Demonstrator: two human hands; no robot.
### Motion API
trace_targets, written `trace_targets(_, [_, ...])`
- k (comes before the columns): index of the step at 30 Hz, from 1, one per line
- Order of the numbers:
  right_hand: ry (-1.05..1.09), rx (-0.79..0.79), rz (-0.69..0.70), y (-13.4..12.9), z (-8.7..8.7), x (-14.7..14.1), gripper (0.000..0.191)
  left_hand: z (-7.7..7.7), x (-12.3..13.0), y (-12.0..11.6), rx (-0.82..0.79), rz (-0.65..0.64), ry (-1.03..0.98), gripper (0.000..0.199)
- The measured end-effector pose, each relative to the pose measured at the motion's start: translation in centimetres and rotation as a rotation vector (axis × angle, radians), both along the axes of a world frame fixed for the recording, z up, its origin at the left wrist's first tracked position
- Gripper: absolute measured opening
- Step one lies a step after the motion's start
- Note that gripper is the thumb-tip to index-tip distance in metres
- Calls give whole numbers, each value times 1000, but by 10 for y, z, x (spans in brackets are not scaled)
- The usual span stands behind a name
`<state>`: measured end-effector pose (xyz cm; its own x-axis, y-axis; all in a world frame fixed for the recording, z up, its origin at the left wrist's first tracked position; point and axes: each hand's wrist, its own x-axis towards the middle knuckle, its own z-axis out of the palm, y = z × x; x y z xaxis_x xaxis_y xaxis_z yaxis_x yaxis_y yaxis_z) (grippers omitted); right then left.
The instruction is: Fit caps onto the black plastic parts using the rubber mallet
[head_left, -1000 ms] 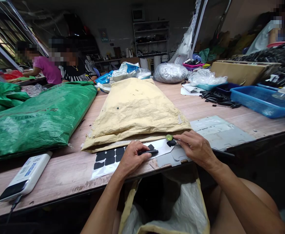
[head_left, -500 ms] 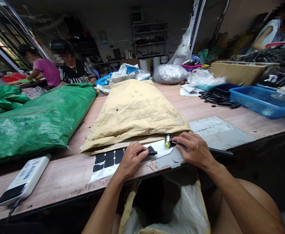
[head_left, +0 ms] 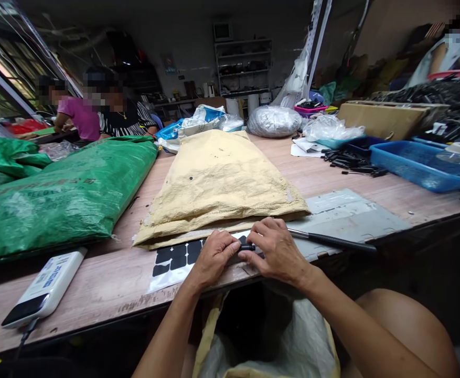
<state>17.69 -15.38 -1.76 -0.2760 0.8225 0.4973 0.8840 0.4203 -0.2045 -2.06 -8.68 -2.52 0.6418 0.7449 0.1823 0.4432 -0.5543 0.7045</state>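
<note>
My left hand [head_left: 215, 258] is closed around a small black cylindrical part [head_left: 247, 247] whose end sticks out past the thumb. The thumb and fingers of my right hand [head_left: 275, 249] are closed about that end, from the right. Just beyond the right hand lies a hammer [head_left: 332, 241], its dark handle along the table edge and its head hidden behind the fingers. Under and left of my left hand is a white sheet with black rounded squares [head_left: 174, 262]. Directly below both hands, an open bag lined with clear plastic [head_left: 288, 336] stands between the knees.
A tan sack [head_left: 225, 181] lies just past the hands, a green sack [head_left: 60, 199] to its left. A white power bank [head_left: 44, 289] sits near the front edge. Grey sheet [head_left: 351, 215], black parts [head_left: 351, 163] and a blue basket [head_left: 418, 178] are rightward. Other people sit farther off.
My right hand has let go of the hammer and moved left to the end of the black part. The hammer now rests on the table. My left hand has stayed put.
</note>
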Motion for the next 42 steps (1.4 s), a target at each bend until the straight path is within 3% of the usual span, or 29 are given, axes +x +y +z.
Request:
trace_targets(8, [28, -20, 14, 3, -6, -8, 20, -1, 1, 1, 6, -29, 5, 40])
trace_targets(13, [126, -52, 21, 3, 2, 13, 22, 0, 1, 1, -6, -16, 33, 44])
trace_targets(16, [195, -34, -70, 4, 3, 46, 24, 2, 1, 0, -8, -1, 34, 45])
trace_targets(20, [140, 64, -305, 2, -10, 84, 29, 0, 2, 1, 2, 0, 53, 45])
trace_targets(25, [-76, 109, -399, -3, -26, 90, 30, 0, 2, 2, 24, -1, 61, 46])
trace_targets(29, [-107, 103, -390, -5, -26, 85, 29, 22, 2, -24, 21, -15, 104, 40])
trace_targets(31, [-114, 98, -396, -5, -25, 85, 28, 35, 2, -49, -65, -77, 157, 32])
trace_targets(33, [-118, 97, -407, -5, -26, 86, 28, 39, 4, -76, -188, -179, 250, 26])
trace_targets(35, [-119, 95, -411, -5, -26, 86, 27, 26, 9, -99, -252, -234, 393, 21])
trace_targets(40, [-121, 95, -414, -4, -27, 86, 29, -43, 18, -129, -198, -166, 746, 23])
trace_targets(42, [-123, 95, -413, -5, -27, 85, 29, -52, 17, -130, -223, -224, 777, 29])
